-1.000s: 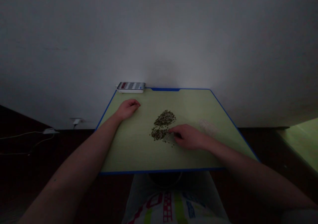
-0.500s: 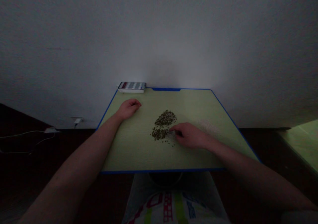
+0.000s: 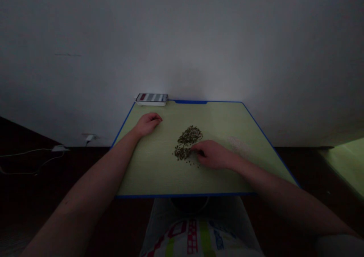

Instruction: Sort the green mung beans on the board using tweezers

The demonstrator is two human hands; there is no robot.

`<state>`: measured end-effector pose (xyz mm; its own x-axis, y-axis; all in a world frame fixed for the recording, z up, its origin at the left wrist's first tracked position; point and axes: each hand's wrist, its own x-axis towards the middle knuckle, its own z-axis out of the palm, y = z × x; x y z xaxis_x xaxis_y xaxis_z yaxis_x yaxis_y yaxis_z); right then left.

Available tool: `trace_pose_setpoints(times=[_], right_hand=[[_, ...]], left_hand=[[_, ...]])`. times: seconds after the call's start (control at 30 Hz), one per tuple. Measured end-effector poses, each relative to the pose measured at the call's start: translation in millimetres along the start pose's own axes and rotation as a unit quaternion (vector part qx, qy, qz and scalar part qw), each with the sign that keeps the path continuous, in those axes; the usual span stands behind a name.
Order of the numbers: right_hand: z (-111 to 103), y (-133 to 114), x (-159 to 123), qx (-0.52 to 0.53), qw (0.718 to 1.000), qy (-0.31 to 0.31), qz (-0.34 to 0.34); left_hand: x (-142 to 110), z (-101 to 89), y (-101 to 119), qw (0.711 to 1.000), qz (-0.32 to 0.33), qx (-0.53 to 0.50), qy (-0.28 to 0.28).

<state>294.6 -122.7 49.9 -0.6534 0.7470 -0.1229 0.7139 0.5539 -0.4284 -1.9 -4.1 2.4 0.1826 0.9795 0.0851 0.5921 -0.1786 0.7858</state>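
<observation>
A heap of small dark green beans [image 3: 187, 142] lies in the middle of a pale green table with a blue rim [image 3: 153, 173]. My right hand [image 3: 214, 154] rests on the table at the heap's right edge, fingertips curled in among the beans; what they pinch is too small to tell. To the right lies a faint patch of small white grains [image 3: 238, 144]. My left hand [image 3: 148, 123] rests loosely curled on the table's far left part, holding nothing.
A phone [image 3: 151, 98] lies on a white box at the table's far left corner against the wall. A plug and white cables [image 3: 58, 149] sit on the dark floor to the left. Another green surface [image 3: 348, 162] shows at the right edge.
My right hand has crept slightly left and farther into the bean heap. My left hand has stayed put.
</observation>
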Motion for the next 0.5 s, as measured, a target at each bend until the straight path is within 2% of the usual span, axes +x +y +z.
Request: trace_pose_setpoints(times=[0.17, 0.5], right_hand=[[-2.4, 0.2, 0.7, -0.001, 1.000, -0.006, 0.018], [0.4, -1.1, 2.0, -0.003, 1.000, -0.007, 0.004]], left_hand=[[0.8, 0.1, -2.8, 1.000, 0.001, 0.013, 0.001], [-1.2, 0.3, 3.6, 1.000, -0.005, -0.003, 0.002]])
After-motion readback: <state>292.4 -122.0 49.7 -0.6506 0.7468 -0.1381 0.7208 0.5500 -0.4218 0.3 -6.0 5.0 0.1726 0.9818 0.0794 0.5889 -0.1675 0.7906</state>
